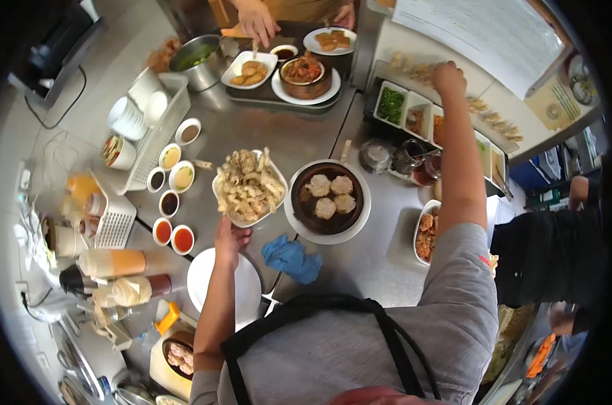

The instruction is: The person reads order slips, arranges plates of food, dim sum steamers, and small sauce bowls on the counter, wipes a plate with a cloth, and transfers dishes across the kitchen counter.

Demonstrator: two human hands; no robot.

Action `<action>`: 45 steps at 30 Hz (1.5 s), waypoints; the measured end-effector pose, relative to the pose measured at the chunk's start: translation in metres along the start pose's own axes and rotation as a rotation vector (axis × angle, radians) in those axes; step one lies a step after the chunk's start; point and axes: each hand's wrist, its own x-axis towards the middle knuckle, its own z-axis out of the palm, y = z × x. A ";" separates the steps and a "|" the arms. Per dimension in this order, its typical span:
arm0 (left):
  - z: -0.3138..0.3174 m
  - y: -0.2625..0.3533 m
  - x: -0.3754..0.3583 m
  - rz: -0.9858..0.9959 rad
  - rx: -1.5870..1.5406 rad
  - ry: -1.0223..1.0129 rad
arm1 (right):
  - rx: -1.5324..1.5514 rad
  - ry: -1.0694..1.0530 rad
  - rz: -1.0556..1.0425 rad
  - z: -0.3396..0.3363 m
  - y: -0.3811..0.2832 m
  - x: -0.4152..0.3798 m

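My left hand (230,237) is closed at the near edge of a white dish (246,223), its thumb against the rim. Battered fried pieces (249,185) are heaped in that dish. At the upper right, my right hand (449,79) reaches to a row of wooden clothespins (421,71) along a ledge. Its fingers are bent, and what they pinch is hidden. A round steamer (313,219) with several dumplings (325,206) stands on a white plate (360,228), right of the fried food. A wooden clothespin (346,150) sits at that plate's far edge.
A blue cloth (291,259) and a white plate (201,277) lie nearby. Sauce cups (182,177) line the left. Across the counter, a person's hand (257,21) is over a tray (286,105) of dishes. Garnish tubs (392,102) and glass jars (375,156) stand at right.
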 end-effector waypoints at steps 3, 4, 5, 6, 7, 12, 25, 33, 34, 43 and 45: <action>-0.002 -0.005 0.001 -0.027 -0.066 -0.036 | -0.116 0.075 -0.131 -0.029 -0.009 -0.010; 0.000 -0.005 0.000 -0.019 -0.101 -0.056 | -0.069 0.137 -0.147 -0.054 -0.019 -0.028; 0.000 -0.005 0.001 -0.012 -0.119 -0.055 | 0.049 0.142 -0.168 -0.062 -0.035 -0.043; 0.001 -0.006 0.002 -0.008 -0.137 -0.058 | 0.162 0.142 -0.186 -0.070 -0.052 -0.057; 0.003 -0.008 0.003 -0.005 -0.157 -0.065 | 0.406 0.169 -0.375 -0.062 -0.074 -0.073; 0.003 -0.007 -0.005 -0.028 -0.274 -0.026 | 0.663 -0.177 -0.690 -0.039 -0.220 -0.165; -0.055 0.011 -0.102 0.143 -0.191 0.093 | 0.482 -0.418 -0.785 -0.009 -0.284 -0.176; -0.057 -0.002 -0.147 0.179 -0.108 -0.036 | 0.301 -0.815 -0.694 -0.032 -0.290 -0.201; -0.058 -0.005 -0.151 0.188 -0.089 -0.045 | 0.318 -0.840 -0.715 -0.030 -0.290 -0.204; -0.083 -0.027 -0.199 0.237 -0.044 -0.022 | 0.225 -0.682 -0.504 -0.035 -0.290 -0.239; -0.092 -0.032 -0.209 0.239 -0.022 -0.082 | 0.248 -0.572 -0.468 -0.005 -0.254 -0.230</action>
